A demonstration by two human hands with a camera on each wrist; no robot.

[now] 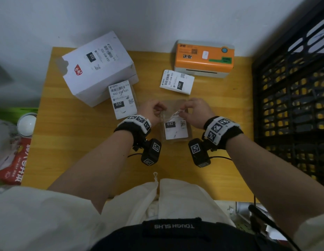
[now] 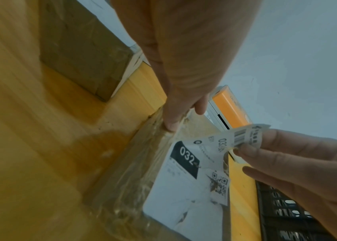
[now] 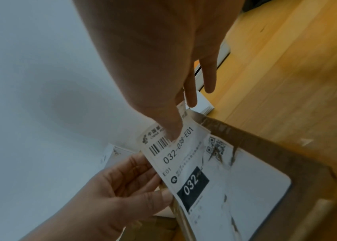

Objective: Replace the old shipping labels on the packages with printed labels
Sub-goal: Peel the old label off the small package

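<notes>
Pinched between the right hand [image 1: 194, 113]'s thumb and forefinger, the far end of the old label [image 3: 186, 164] is lifted off the brown package [image 1: 175, 122], while the left hand [image 1: 154, 111] curls its fingers on the package's far left edge to hold it down. That package lies near the middle of the desk [image 1: 221, 124], just ahead of the wrists; the label's near part is still stuck.

Risks, as I judge them: the paper already looks creased and stained, so a quick pull could tear it and leave scraps; the package's glossy tape could lift with it; and the freed sticky end could fold onto itself.

Writing, largest thing first: the white box [image 1: 97, 69] at the far left corner shows "032" and "032-038-E01"; the orange printer [image 1: 204, 57] at the far edge bears Chinese characters I cannot read surely; the loose labels [image 1: 176, 82] in front of it, the small package [image 1: 122, 99] and the peeled label repeat "032-038-E01".
</notes>
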